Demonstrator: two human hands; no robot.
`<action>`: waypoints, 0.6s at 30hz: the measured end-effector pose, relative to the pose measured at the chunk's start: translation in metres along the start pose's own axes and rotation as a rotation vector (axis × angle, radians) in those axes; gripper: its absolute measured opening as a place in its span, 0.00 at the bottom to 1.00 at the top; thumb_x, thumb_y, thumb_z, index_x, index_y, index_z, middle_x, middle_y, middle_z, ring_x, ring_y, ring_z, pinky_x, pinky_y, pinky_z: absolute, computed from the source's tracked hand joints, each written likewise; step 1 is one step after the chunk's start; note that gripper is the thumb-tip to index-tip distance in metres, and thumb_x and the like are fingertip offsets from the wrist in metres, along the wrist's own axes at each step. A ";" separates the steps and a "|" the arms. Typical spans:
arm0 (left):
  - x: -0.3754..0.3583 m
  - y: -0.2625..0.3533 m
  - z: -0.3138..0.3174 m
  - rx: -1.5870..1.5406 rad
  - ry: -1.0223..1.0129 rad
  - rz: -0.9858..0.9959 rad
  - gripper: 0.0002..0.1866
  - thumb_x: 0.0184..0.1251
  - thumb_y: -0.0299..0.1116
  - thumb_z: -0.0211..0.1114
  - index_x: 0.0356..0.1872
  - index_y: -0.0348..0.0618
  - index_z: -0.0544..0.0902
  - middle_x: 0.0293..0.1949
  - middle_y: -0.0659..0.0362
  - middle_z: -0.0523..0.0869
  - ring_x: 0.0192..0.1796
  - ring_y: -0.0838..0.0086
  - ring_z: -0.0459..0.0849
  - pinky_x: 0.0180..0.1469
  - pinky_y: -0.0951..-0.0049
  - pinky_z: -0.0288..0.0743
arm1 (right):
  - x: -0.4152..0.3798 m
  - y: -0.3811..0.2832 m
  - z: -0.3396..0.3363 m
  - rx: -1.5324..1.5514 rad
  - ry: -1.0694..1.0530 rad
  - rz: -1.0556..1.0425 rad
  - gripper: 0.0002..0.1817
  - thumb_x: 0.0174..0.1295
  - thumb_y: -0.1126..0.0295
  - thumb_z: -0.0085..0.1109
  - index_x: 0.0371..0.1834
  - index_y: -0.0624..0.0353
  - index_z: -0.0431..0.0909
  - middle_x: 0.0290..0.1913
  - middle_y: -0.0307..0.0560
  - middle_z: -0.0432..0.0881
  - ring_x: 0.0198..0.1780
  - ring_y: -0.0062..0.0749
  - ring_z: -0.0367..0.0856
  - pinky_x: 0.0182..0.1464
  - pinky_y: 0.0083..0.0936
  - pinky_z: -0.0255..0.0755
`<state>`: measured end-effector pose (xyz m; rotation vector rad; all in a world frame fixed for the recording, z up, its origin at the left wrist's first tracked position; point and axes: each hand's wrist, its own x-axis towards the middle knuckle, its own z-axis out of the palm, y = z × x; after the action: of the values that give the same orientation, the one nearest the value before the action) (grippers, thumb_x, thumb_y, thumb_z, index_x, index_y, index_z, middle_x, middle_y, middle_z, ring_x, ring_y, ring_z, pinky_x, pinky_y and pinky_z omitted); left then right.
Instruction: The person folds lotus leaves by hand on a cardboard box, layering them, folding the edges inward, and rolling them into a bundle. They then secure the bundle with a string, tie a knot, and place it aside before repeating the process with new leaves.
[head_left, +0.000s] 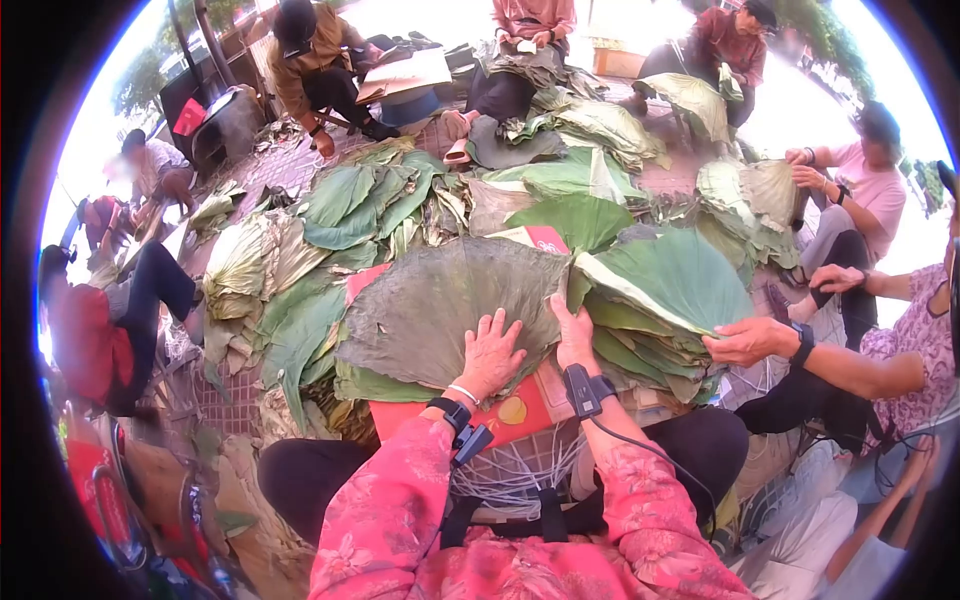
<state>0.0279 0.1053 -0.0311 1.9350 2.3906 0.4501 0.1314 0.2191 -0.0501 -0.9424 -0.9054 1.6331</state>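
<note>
A large grey-brown dried leaf (pixel 440 300) is spread over a stack of leaves and a red box (pixel 505 418) in front of me. My left hand (pixel 488 355) lies on this leaf with its fingers spread. At the leaf's right edge is my right hand (pixel 573 332), its fingers together and partly hidden by the leaf edges, so what they pinch is hidden. Just to the right, a green folded leaf (pixel 675 280) tops another stack. A co-worker's hand (pixel 745 342) touches that green leaf's lower edge.
Piles of green leaves (pixel 365 200) and pale leaves (pixel 240 265) lie beyond and to the left. Several people sit around, one at the right (pixel 870 190) holding leaves. White strings (pixel 520 470) lie near my lap. A cable runs along my right sleeve.
</note>
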 end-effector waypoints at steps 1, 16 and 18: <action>-0.001 -0.001 0.000 -0.007 -0.005 -0.008 0.29 0.50 0.45 0.64 0.56 0.53 0.71 0.63 0.51 0.63 0.62 0.57 0.61 0.50 0.54 0.61 | 0.001 0.001 0.000 -0.031 0.010 0.030 0.21 0.54 0.65 0.65 0.48 0.61 0.73 0.42 0.41 0.78 0.40 0.26 0.76 0.43 0.22 0.69; 0.011 -0.083 -0.007 -2.137 -0.050 -0.478 0.39 0.63 0.65 0.45 0.64 0.43 0.63 0.57 0.57 0.75 0.57 0.68 0.73 0.61 0.68 0.62 | -0.054 -0.039 0.044 -1.090 -0.713 -0.645 0.35 0.50 0.48 0.63 0.54 0.65 0.70 0.58 0.58 0.70 0.63 0.47 0.64 0.62 0.38 0.57; 0.005 -0.084 -0.017 -2.274 0.113 -0.455 0.39 0.62 0.66 0.46 0.64 0.44 0.64 0.58 0.56 0.74 0.58 0.67 0.72 0.62 0.66 0.62 | -0.059 -0.025 0.046 -1.264 -0.898 -0.734 0.35 0.49 0.46 0.62 0.54 0.61 0.70 0.60 0.54 0.69 0.65 0.48 0.61 0.63 0.41 0.53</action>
<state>-0.0564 0.0909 -0.0345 0.2088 0.6815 1.8250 0.1110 0.1624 0.0001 -0.4113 -2.6730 0.6368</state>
